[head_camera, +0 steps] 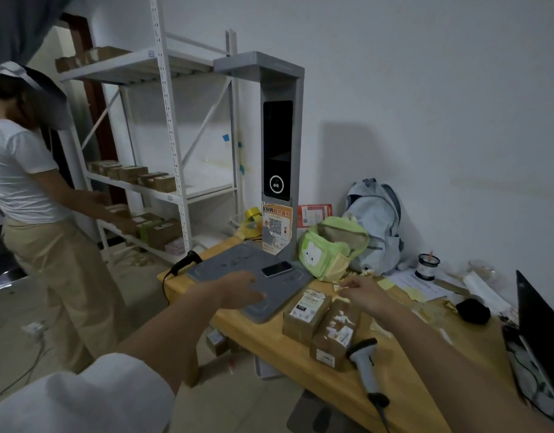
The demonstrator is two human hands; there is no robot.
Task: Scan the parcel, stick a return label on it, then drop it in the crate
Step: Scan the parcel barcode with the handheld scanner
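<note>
Two brown cardboard parcels lie side by side on the wooden table (300, 364): one (304, 314) with a printed label on top, the other (335, 334) with torn white sticker scraps. My left hand (243, 290) hovers palm down over the grey scanner base (235, 264), fingers apart, holding nothing. My right hand (361, 292) is above the parcels and pinches a small pale yellow label (339, 287) between thumb and fingers. A grey handheld scanner (364, 360) lies on the table just right of the parcels. No crate is in view.
A tall scanner kiosk (279, 151) stands on the base, with a phone (276, 268) lying on it. A green bag (330, 245), a blue backpack (375, 226), papers and a laptop (541, 323) crowd the table. Another person (29, 189) works at the shelves (163, 120) on the left.
</note>
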